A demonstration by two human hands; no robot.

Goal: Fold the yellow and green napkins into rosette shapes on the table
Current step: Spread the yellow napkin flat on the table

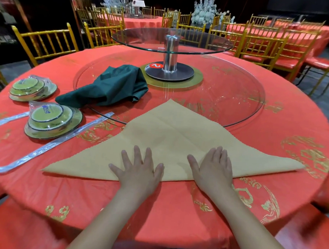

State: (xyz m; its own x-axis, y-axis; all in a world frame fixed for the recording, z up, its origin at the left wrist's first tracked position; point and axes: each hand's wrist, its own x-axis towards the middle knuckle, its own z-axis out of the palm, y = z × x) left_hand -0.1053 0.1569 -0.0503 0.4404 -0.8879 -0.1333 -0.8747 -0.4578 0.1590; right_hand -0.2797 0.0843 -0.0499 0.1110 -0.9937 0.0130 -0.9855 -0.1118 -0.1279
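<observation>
Both hands flat, fingers spread: left hand and right hand press the yellow napkin, a cloth triangle, long fold by the wrists. Crumpled green napkin sits beyond the left hand. Bare red tablecloth under the wrists.

Dim hall — gold chairs, red tables
</observation>
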